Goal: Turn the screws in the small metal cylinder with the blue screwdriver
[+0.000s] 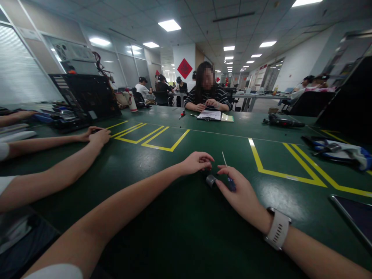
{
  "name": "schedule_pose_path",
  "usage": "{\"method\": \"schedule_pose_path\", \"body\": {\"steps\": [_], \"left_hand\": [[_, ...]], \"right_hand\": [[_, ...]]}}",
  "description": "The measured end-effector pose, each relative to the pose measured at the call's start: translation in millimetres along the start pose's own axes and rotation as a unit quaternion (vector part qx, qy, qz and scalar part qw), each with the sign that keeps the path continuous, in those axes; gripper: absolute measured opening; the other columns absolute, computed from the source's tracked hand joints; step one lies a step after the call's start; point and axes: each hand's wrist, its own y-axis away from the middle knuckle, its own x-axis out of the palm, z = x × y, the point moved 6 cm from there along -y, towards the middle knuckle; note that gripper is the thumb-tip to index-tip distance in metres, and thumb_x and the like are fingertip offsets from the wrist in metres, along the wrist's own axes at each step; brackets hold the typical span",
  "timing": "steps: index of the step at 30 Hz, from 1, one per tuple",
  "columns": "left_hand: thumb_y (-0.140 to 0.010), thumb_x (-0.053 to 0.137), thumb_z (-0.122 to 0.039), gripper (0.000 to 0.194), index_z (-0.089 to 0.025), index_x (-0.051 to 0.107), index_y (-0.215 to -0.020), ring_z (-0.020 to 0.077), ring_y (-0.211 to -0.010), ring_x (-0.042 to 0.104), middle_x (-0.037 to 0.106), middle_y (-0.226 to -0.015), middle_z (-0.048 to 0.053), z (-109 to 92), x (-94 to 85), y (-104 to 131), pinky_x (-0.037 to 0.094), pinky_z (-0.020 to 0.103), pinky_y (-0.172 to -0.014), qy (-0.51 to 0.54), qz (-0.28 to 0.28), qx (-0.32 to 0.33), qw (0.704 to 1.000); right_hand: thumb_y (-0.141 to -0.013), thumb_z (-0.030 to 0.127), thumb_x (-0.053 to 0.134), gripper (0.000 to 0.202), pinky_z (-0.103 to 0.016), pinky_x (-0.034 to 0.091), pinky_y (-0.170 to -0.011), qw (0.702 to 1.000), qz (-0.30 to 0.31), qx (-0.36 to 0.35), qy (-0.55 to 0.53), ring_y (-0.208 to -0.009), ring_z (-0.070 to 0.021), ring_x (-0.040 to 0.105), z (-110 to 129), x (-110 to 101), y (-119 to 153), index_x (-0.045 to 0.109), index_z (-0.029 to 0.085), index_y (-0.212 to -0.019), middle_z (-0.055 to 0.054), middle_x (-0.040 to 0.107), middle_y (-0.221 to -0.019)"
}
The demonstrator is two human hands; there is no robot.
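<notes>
The small grey part (210, 180) lies on the green tabletop (162, 232). Right of it, the right hand (240, 189) grips a screwdriver (231, 184), thumb at the part's edge. Beyond it, the left hand (198, 162) curls its fingers; whether they pinch anything, I cannot tell.

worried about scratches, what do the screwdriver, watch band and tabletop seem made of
Screwdriver: shaft probably metal, thin and bright; dark blue handle likely plastic. Watch band: matte, pale, slotted, perhaps silicone. Tabletop: smooth green covering reflecting light softly, vinyl or rubber, unclear.
</notes>
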Motion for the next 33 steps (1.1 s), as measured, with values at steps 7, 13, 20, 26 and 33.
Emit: {"method": "schedule_pose_path", "body": {"steps": [7,13,20,26,33], "left_hand": [[-0.074,0.056,-0.013,0.010,-0.012,0.060,-0.083,0.0111,-0.065,0.062,0.064,-0.068,0.001,13,-45.8,14,0.051,0.024,-0.065,-0.006,-0.253,0.024,0.967],[-0.073,0.055,-0.013,0.010,-0.013,0.061,-0.081,0.0117,-0.063,0.062,0.063,-0.066,0.000,23,-60.4,15,0.053,0.026,-0.065,-0.015,-0.303,0.014,0.953],[-0.075,0.055,-0.015,0.013,-0.013,0.062,-0.086,0.0129,-0.067,0.063,0.065,-0.071,0.002,30,-57.4,15,0.053,0.027,-0.066,-0.056,-0.269,0.009,0.962],[-0.076,0.055,-0.017,0.014,-0.013,0.062,-0.088,0.0128,-0.068,0.063,0.065,-0.073,0.003,33,-56.2,14,0.052,0.028,-0.069,-0.079,-0.239,0.010,0.968],[-0.076,0.055,-0.013,0.013,-0.013,0.063,-0.086,0.0134,-0.070,0.063,0.065,-0.073,0.004,31,-54.2,13,0.052,0.030,-0.072,-0.106,-0.231,0.002,0.967]], "right_hand": [[-0.079,0.025,0.057,0.028,-0.046,0.042,-0.096,0.965,0.086,-0.179,0.169,-0.112,-0.0275,0.050,30,22,-3,0.055,0.017,-0.106,-0.013,0.058,-0.114],[-0.085,0.020,0.050,0.018,-0.038,0.049,-0.085,0.958,0.156,-0.151,0.189,-0.099,-0.0218,0.058,7,40,-23,0.056,0.019,-0.102,-0.008,0.062,-0.105],[-0.088,0.020,0.043,0.018,-0.033,0.049,-0.072,0.959,0.151,-0.104,0.218,-0.086,-0.0197,0.058,-29,28,-45,0.058,0.020,-0.097,-0.007,0.062,-0.097],[-0.089,0.024,0.040,0.021,-0.032,0.046,-0.069,0.952,0.133,-0.053,0.272,-0.083,-0.0202,0.058,-65,8,-62,0.059,0.021,-0.096,-0.007,0.062,-0.095],[-0.088,0.025,0.040,0.022,-0.032,0.041,-0.062,0.931,0.089,0.064,0.347,-0.078,-0.0231,0.059,-144,-45,-74,0.059,0.019,-0.096,-0.011,0.062,-0.092]]}}
